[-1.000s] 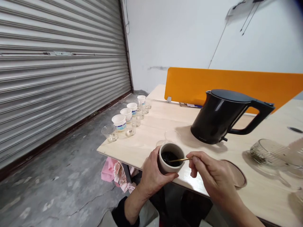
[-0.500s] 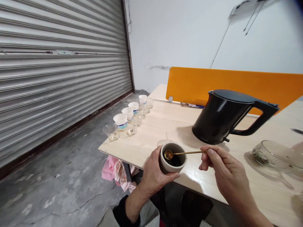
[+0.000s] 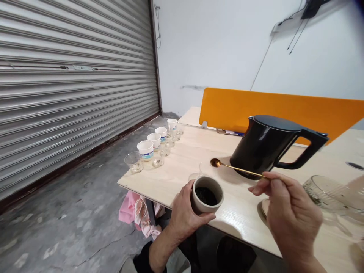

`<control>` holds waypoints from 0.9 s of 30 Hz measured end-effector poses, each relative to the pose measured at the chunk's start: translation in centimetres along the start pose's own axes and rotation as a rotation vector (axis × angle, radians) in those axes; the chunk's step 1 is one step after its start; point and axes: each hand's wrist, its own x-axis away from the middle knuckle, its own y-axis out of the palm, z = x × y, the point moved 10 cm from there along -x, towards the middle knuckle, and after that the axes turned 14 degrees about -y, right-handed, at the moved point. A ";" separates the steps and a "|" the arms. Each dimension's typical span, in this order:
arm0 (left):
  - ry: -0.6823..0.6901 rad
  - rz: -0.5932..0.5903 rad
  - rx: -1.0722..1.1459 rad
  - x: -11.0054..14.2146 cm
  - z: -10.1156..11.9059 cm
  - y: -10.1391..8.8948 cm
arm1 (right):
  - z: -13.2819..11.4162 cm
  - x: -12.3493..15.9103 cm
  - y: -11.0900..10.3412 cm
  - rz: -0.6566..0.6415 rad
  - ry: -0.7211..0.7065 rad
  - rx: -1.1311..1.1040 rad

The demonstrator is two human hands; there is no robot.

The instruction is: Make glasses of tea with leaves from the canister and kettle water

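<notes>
My left hand (image 3: 186,210) is wrapped around a small grey ceramic cup (image 3: 215,206), tilted a little, near the table's front edge. Dark contents (image 3: 206,195), perhaps tea leaves, lie inside it. My right hand (image 3: 290,208) pinches the handle end of a thin gold spoon (image 3: 241,169). The spoon's bowl is above and behind the cup, apart from it. A clear glass cup (image 3: 209,168) stands just behind the ceramic cup. The black electric kettle (image 3: 264,146) rises behind the spoon. Partly hidden by my right hand is a round, light-coloured object (image 3: 265,206).
Paper cups (image 3: 145,149) and clear cups (image 3: 134,162) line the table's left edge. A ribbed glass pitcher (image 3: 324,189) holding leaves stands right. An orange divider (image 3: 273,108) crosses the back. Pink cloth (image 3: 129,208) is below the table, a roller shutter (image 3: 76,91) to the left.
My right hand has lifted the spoon out of the ceramic cup, up and to the right. My left hand has kept its hold on the cup. The view has tipped slightly upward.
</notes>
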 end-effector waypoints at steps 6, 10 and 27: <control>0.011 -0.004 0.011 0.1 0.3 0.0 | -0.5 1.0 4.8 -0.304 -0.329 0.110; 0.019 -0.004 0.015 0.1 0.4 -0.1 | -0.4 0.9 4.1 -0.249 -0.349 0.160; 0.003 0.013 0.017 0.2 0.4 -0.1 | -0.6 1.3 3.8 -0.192 -0.386 0.144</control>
